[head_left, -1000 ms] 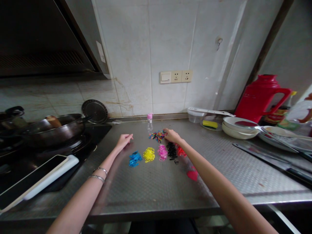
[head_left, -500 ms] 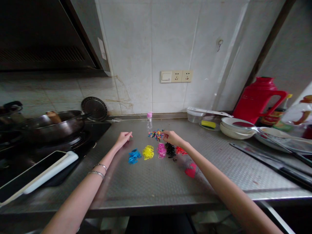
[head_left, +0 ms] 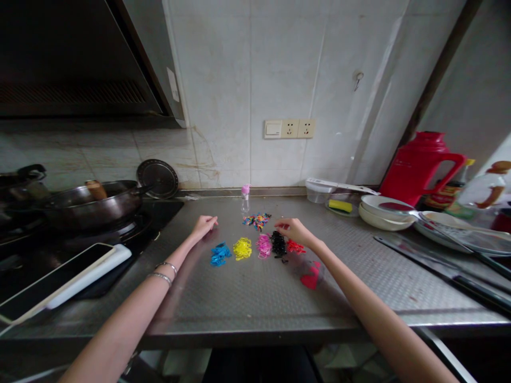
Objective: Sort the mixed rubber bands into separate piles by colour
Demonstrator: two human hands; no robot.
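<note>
While the right hand [head_left: 294, 230] is curled, any pinch unclear, the black pile [head_left: 278, 245] lies beside it.

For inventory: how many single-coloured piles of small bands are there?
5, left to right: blue pile, yellow pile, pink pile, black pile, red pile; right hand may hide more.

Pale tiled wall [head_left: 223, 64], brownish stains [head_left: 205, 154] low at left. Cream switch-and-socket panel [head_left: 289, 128] at mid-wall, hook [head_left: 358, 80] farther right. Dark range hood [head_left: 72, 58] above black stovetop [head_left: 170, 209]. Textured metal counter [head_left: 239, 298] along wall, pale sheen [head_left: 415, 311] at right. Dark pipe [head_left: 443, 66] slanting at right.
</note>
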